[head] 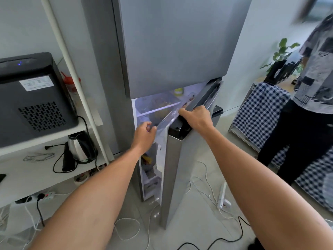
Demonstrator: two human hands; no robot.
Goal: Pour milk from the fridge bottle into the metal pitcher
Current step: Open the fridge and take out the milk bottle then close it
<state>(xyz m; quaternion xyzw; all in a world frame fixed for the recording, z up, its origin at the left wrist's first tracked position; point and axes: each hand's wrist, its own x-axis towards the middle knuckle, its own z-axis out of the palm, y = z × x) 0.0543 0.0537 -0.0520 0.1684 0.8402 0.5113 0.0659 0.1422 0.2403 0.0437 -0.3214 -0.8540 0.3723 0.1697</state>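
Cables trail over the pale floor around the grey fridge (171, 51), whose lower door (180, 159) stands partly open. At that door's top edge, the right hand (195, 117) grips the corner, fingers curled over it. Left of the door, the left hand (144, 135) reaches into the lit gap, fingers loosely bent, holding nothing. I can't spot the milk bottle or the pitcher, so fetching and pouring are still ahead.

1. Left of the right grip (193, 117) on the lower fridge door (180, 168), a narrow lit gap opens.
2. The left grip (144, 135) fills that gap's upper part.
3. Shelves (158, 109) crowd behind.
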